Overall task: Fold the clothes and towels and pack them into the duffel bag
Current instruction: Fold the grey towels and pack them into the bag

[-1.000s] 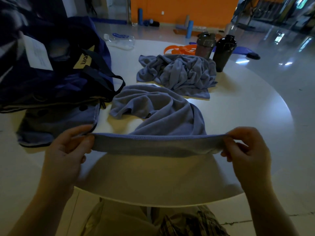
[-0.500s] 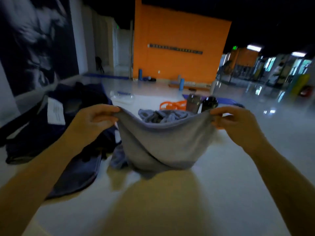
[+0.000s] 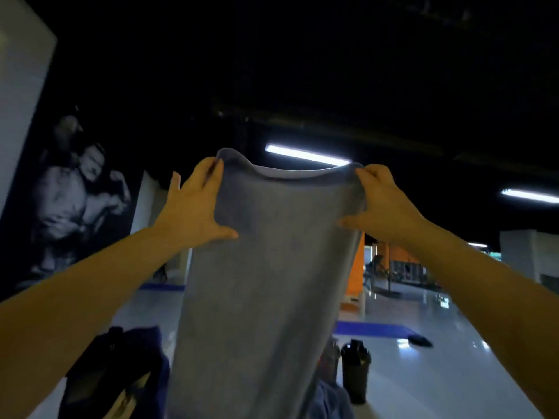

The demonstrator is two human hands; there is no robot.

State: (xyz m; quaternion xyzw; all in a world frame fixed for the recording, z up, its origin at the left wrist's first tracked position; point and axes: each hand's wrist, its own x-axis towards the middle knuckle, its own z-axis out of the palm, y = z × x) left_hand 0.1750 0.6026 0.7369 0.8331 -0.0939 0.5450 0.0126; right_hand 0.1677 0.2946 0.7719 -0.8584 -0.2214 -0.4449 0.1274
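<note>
Two hands hold one grey towel (image 3: 266,282) up in front of me, high above the table. My left hand (image 3: 193,207) pinches the towel's upper left corner, fingers behind the cloth and the thumb spread across its front. My right hand (image 3: 384,204) grips the upper right corner the same way, fingers curled over the top edge and thumb pressed on the near face. The top edge sags a little between the two grips, and the rest of the towel hangs straight down, its lower end running out of the bottom of the view, so I cannot tell whether it touches anything. Below and left of the towel sits the dark blue duffel bag (image 3: 121,376). To the right of the hanging cloth stands a dark bottle (image 3: 356,373), with a second bottle (image 3: 331,358) just beside it, half hidden by the towel. A crumpled bit of grey-blue cloth (image 3: 332,400) shows low down, next to the bottles.
</note>
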